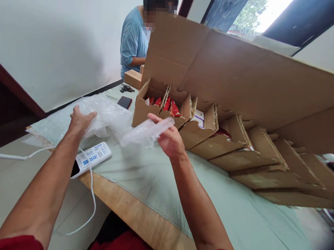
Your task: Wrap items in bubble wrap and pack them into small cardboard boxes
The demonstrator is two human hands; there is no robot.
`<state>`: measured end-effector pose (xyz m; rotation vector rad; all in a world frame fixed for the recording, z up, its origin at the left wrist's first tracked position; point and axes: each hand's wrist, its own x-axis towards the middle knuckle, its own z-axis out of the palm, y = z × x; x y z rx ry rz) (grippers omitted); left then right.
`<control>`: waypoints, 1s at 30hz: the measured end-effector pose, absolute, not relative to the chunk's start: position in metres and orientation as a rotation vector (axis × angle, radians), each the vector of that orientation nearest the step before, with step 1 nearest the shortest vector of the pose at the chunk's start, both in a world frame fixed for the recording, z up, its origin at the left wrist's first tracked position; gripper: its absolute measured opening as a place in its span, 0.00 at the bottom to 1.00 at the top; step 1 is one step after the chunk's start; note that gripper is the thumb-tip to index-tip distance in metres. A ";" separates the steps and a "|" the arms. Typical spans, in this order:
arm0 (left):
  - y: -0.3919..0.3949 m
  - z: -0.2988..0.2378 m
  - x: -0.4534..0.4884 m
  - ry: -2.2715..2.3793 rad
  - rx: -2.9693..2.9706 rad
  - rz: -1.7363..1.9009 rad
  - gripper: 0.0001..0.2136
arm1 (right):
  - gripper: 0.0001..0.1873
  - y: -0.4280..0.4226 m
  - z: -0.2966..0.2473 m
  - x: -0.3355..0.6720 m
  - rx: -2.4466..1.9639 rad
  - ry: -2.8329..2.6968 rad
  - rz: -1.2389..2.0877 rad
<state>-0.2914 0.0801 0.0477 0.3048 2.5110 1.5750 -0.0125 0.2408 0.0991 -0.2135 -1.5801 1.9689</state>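
A crumpled sheet of clear bubble wrap [103, 113] lies over the far left of the table. My left hand [81, 119] rests on it, thumb and fingers spread; some fingertips are hidden. A raised end of the wrap reaches my right hand [172, 140], where thumb and fingers close on it, slightly blurred. Just below the wrap, near my left forearm, sits a white device with blue print [95, 157] and a white cable [91, 188] across it. My right hand is in front of the nearest cardboard compartments [157, 119].
A large cardboard box [241, 80] with a row of compartments fills the right side; some hold red packets [171, 107]. A phone [125, 102] and a small dark cable bundle [127, 88] lie behind the wrap. Another person in a blue shirt [132, 35] is beyond.
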 end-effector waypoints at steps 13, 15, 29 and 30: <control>0.072 0.047 -0.300 2.754 0.482 1.193 0.34 | 0.36 0.211 0.043 -0.156 -0.263 -2.824 0.775; 0.076 0.042 -0.304 2.729 0.559 1.079 0.28 | 0.34 0.208 0.033 -0.167 -0.299 -2.978 0.665; 0.061 0.046 -0.285 2.785 0.942 1.029 0.33 | 0.24 0.202 0.023 -0.033 -0.667 -2.902 0.650; 0.066 0.043 -0.281 2.752 0.957 0.998 0.32 | 0.24 0.197 0.017 -0.038 -0.657 -2.921 0.658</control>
